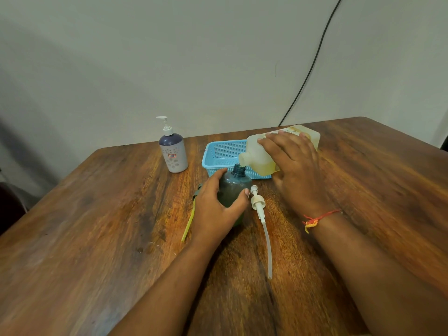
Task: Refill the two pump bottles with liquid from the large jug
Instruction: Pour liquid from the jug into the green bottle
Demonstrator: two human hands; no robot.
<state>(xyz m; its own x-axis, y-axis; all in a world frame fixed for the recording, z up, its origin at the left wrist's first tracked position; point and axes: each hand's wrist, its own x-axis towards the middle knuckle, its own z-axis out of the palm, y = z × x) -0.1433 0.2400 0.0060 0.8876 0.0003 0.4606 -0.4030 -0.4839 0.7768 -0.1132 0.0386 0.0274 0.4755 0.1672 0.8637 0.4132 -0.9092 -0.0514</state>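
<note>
My left hand (pixel 215 204) grips a dark green translucent bottle (pixel 234 187) standing upright on the wooden table, its neck uncapped. My right hand (pixel 293 166) holds the large pale jug (pixel 260 155) tipped on its side, with yellowish liquid inside and its spout just above the bottle's neck. A white pump with a long tube (pixel 260 214) lies on the table right of the bottle. A green pump head with a yellow tube (pixel 192 212) lies to its left. A second pump bottle (pixel 173 151), white and purple with its pump on, stands at the back left.
A light blue plastic basket (pixel 223 154) sits behind the green bottle, partly hidden by the jug. The wooden table (pixel 97 226) extends left and toward me. A black cable (pixel 312 61) runs down the wall at the back right.
</note>
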